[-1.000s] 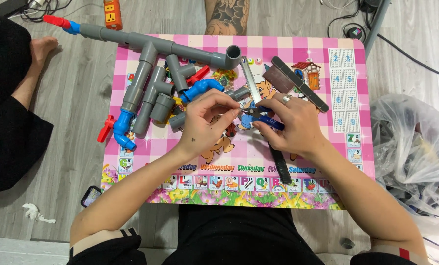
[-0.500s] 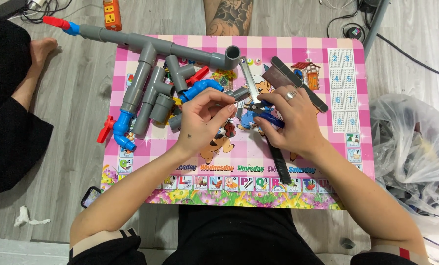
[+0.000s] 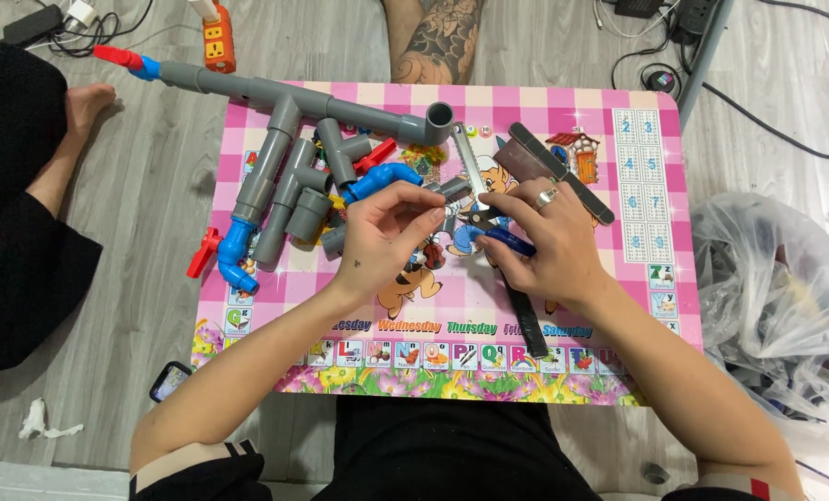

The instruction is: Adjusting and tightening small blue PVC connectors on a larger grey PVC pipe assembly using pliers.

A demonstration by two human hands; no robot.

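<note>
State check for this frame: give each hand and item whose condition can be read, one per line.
left hand: fingers pinching a small grey pipe fitting
right hand: gripping blue-handled pliers
grey pipe assembly: joined, lying flat
pink table: cluttered top
plastic bag: crumpled on floor

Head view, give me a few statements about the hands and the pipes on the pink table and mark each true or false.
1. Both hands meet near the middle of the pink table. True.
2. The right hand wears a ring. True.
3. The left hand holds the red valve handle. False: its fingers pinch a small grey fitting; the red handle lies at the table's left edge.
4. The grey pipe assembly lies on the table's right side. False: it spreads over the left and top.
5. A clear plastic bag lies on the floor to the right. True.
</note>
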